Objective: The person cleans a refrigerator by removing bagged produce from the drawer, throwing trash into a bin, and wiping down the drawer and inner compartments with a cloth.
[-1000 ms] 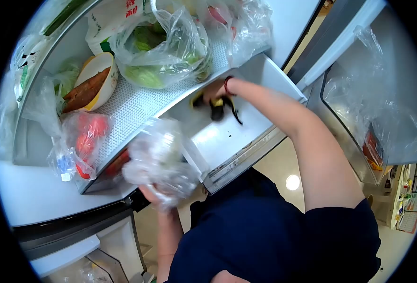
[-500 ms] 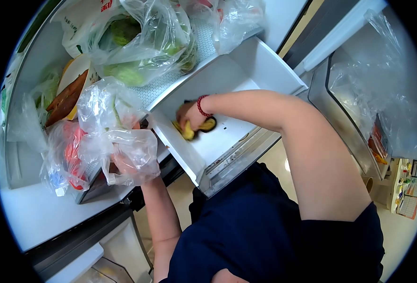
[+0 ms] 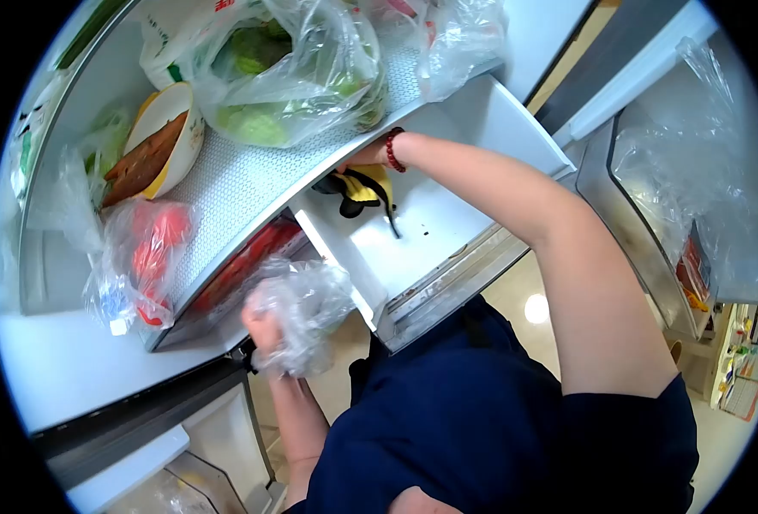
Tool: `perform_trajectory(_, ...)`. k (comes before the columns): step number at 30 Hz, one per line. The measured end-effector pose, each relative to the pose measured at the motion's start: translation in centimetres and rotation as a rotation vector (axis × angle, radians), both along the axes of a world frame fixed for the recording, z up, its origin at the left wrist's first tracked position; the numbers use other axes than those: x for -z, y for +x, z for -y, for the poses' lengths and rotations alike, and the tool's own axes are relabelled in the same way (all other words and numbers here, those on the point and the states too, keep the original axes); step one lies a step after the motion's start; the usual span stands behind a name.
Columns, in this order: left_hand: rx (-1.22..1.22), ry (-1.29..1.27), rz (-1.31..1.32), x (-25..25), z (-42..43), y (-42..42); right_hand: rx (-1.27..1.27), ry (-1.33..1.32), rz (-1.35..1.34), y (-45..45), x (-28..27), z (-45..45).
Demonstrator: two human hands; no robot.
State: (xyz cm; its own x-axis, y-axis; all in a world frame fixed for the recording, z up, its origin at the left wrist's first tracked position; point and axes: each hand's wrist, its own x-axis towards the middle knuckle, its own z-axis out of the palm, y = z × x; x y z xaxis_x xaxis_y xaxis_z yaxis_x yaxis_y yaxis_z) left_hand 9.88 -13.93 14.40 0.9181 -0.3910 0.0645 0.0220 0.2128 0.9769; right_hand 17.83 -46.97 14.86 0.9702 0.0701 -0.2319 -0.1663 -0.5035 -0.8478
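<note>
My left hand [image 3: 263, 330] is closed on a crumpled clear plastic bag [image 3: 306, 313], just left of the pulled-out white drawer [image 3: 422, 248]. Inside that drawer, a yellow and black cloth-like item [image 3: 366, 190] lies near the back wall. My right hand [image 3: 368, 157], with a red bead bracelet at the wrist, reaches in beside it. The shelf edge hides most of its fingers, so whether they grip anything does not show. Some dark specks lie on the drawer floor.
On the fridge shelf [image 3: 224, 184] are a bag of green vegetables [image 3: 259, 124], a bowl [image 3: 182, 158] with brown food, and a bag of red items [image 3: 156, 248]. An open door with bins [image 3: 653, 223] stands at the right. A second drawer [image 3: 254, 265] holds red packages.
My left hand has swung the clear bag from over the shelf rightward and down beside the drawer. My right hand has moved toward the drawer's back, and the yellow and black item lies more exposed.
</note>
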Motion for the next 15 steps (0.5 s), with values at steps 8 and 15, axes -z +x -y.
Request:
perform_trajectory(8, 0.452, 0.094, -0.353, -1.4, 3.7, -4.5, -0.134, 0.289, -0.186, -6.3, -5.9, -2.3)
perform_trajectory(15, 0.162, -0.067, -0.292, -3.0, 7.8, -5.4, -0.562, -0.327, 0.674, -12.5, -8.8, -7.7)
